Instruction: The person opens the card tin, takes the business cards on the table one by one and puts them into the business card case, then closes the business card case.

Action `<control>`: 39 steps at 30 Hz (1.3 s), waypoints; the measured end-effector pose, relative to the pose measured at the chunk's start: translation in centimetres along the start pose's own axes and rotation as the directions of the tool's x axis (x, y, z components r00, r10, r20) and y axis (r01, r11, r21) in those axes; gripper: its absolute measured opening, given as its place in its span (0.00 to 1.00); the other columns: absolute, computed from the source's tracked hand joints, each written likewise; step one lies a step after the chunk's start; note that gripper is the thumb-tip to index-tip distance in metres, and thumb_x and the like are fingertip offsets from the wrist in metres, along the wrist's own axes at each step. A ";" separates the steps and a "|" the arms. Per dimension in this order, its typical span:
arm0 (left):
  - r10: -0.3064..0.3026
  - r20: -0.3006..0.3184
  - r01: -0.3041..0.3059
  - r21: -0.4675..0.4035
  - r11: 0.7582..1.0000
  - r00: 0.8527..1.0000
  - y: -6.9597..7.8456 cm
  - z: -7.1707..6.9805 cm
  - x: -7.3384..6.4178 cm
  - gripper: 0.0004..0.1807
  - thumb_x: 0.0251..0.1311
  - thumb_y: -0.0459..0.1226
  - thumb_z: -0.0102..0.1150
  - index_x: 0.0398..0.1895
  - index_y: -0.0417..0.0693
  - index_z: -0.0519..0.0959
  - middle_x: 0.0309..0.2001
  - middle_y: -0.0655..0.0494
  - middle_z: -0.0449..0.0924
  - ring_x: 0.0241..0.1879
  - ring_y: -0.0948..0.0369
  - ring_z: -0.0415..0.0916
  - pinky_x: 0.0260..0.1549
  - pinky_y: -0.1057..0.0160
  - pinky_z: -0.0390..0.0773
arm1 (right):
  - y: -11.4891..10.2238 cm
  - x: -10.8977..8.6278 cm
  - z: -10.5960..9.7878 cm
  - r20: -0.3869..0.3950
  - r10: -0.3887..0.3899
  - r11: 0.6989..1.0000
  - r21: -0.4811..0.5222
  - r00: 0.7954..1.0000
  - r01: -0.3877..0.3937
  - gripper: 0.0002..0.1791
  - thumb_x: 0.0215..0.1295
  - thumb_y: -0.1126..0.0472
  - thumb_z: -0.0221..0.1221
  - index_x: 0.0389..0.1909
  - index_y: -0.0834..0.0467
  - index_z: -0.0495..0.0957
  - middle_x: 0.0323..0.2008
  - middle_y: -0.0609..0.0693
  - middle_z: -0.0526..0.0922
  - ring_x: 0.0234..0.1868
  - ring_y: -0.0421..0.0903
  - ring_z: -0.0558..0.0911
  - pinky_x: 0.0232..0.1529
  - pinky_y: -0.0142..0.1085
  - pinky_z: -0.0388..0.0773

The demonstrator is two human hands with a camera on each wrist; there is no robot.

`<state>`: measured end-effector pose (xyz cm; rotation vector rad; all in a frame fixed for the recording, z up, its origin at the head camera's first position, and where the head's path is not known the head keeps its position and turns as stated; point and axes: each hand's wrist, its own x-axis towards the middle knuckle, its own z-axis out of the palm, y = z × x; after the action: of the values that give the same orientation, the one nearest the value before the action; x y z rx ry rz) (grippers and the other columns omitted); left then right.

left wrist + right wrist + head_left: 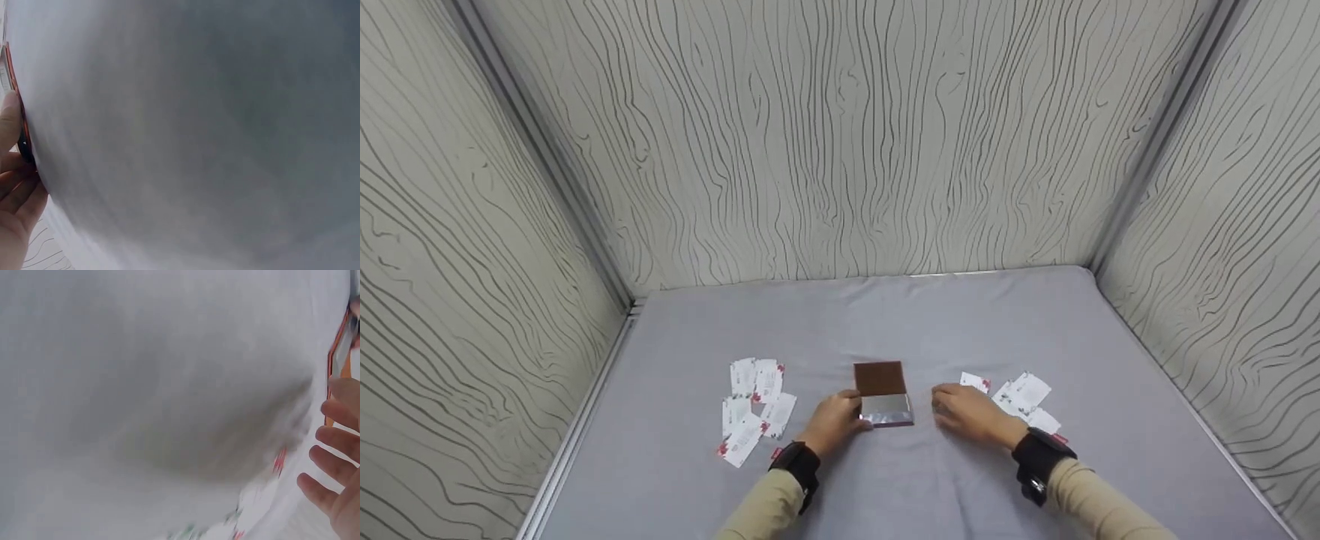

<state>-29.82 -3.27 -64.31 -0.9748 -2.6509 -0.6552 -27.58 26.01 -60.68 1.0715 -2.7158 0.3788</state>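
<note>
**L hand [834, 420] pinching open card case [884, 403]; R hand [973, 411] unloaded, fingers apart**

Card case, 1 pc.: lying opened out on gray cloth surface [885, 322], approx. midway btwn its L & R edges. Brown lid half [878, 378] toward surface's far edge; silver half [886, 409] toward near side. Gripped at its L side, thumb by the near-L corner; L wrist view shows thumb on one face, fingers on the other.

R hand: btwn case & R cards, apart from case; fingers spread, slightly bent.

L cards [743, 441]: min. 5 pcs., white w/ red marks, partly overlapping, btwn case & surface's L edge.

R cards [1029, 390]: same type, toward surface's R edge; partly hidden by R hand & forearm, exact qty. unclear.

Misc.: small red item [777, 454] beside L wrist, mostly hidden, ID unclear; black wrist units [1041, 459], 1 per arm; beige sleeves [1095, 495]; wood-grain-pattern wall panels [840, 150] behind & both sides.
</note>
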 end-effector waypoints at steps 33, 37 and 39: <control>-0.030 0.031 0.030 0.015 0.999 0.999 -0.1 -0.1 0.1 0.17 0.48 0.41 0.75 0.36 0.39 0.85 0.43 0.49 0.83 0.40 0.54 0.82 0.41 0.59 0.79 | 5.2 -4.0 -0.3 -0.038 0.251 0.968 0.007 0.967 -0.251 0.33 0.56 0.54 0.70 0.54 0.73 0.72 0.48 0.69 0.77 0.49 0.67 0.78 0.49 0.59 0.74; -0.038 0.034 0.038 -0.001 0.999 0.999 0.1 -0.3 0.1 0.17 0.48 0.41 0.75 0.36 0.37 0.85 0.43 0.47 0.83 0.41 0.53 0.82 0.42 0.58 0.79 | 5.4 -4.0 -0.2 -0.063 0.263 0.965 0.016 0.963 -0.262 0.35 0.53 0.53 0.72 0.54 0.71 0.73 0.45 0.65 0.77 0.47 0.64 0.78 0.48 0.57 0.74; -0.030 0.030 0.030 0.000 1.000 0.999 0.2 -0.3 0.0 0.17 0.48 0.40 0.75 0.36 0.37 0.85 0.43 0.47 0.83 0.40 0.53 0.82 0.41 0.58 0.79 | 5.5 -3.9 -0.2 -0.071 0.272 0.962 0.018 0.960 -0.271 0.37 0.52 0.52 0.73 0.55 0.71 0.73 0.45 0.64 0.76 0.47 0.63 0.77 0.48 0.56 0.74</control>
<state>-29.69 -3.27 -63.93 -0.9546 -2.6964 -0.6523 -28.52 32.43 -62.50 0.6704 -2.8012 0.4621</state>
